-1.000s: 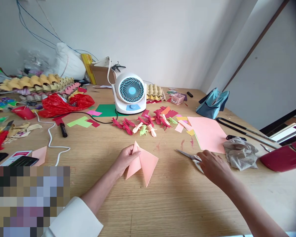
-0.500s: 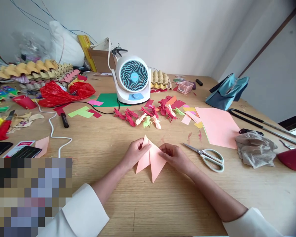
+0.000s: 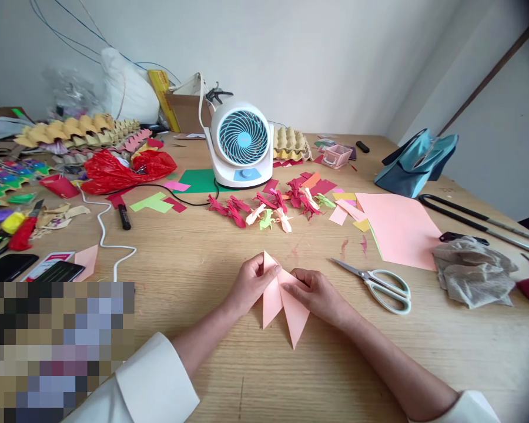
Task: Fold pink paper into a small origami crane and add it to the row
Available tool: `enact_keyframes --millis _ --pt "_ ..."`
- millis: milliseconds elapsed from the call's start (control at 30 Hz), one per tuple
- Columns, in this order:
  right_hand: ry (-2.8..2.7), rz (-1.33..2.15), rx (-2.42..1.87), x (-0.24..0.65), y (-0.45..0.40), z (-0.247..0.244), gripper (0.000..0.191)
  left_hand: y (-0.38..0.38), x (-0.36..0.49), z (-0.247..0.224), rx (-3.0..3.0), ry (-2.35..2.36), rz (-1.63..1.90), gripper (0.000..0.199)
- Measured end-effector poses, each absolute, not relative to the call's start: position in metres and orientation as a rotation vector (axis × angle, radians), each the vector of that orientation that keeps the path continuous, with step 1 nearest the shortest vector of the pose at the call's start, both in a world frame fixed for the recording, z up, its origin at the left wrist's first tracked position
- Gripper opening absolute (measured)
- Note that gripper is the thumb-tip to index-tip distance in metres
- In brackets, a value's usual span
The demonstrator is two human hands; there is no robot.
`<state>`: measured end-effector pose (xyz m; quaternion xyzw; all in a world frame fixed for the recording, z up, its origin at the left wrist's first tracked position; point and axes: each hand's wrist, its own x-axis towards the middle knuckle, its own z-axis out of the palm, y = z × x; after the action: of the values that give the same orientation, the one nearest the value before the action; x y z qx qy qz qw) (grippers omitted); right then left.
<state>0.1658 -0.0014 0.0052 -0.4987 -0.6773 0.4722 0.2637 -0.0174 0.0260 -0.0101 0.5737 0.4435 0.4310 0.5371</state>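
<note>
Between my hands is a folded piece of pink paper (image 3: pixel 273 299), with two pointed flaps hanging toward me and one tip pointing up. My left hand (image 3: pixel 252 282) pinches it near the upper tip, thumb on the front. My right hand (image 3: pixel 315 294) grips its right edge, the thumb lying over the right flap. Right of my hands, the scissors (image 3: pixel 379 286) with white handles lie on the table. Beyond my hands is a row of small folded paper figures (image 3: pixel 267 214) in dark red, light green and pale pink.
A white fan (image 3: pixel 242 147) stands at the back. Pink paper sheets (image 3: pixel 401 229) and a crumpled grey cloth (image 3: pixel 471 270) lie to the right. A blue bag (image 3: pixel 417 164) sits behind them. At left are a red plastic bag (image 3: pixel 127 170), egg trays (image 3: pixel 83 129) and a white cable (image 3: pixel 103 229).
The camera view has shifted slightly left. The folded paper has turned a little in my hands, its flaps pointing more to the right, and my right thumb has slid inward over it.
</note>
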Motion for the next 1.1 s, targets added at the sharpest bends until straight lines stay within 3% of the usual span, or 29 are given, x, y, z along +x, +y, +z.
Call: enact_keyframes --millis 567,1100 --pt "-1.809 1.323 -1.413 0.17 -0.001 0.009 0.031 0.031 -0.029 -0.007 1.192 1.125 1.012 0.043" --pt "-1.442 1.28 -1.363 0.172 0.003 0.002 0.041 0.031 -0.03 -0.007 1.493 1.129 0.806 0.031"
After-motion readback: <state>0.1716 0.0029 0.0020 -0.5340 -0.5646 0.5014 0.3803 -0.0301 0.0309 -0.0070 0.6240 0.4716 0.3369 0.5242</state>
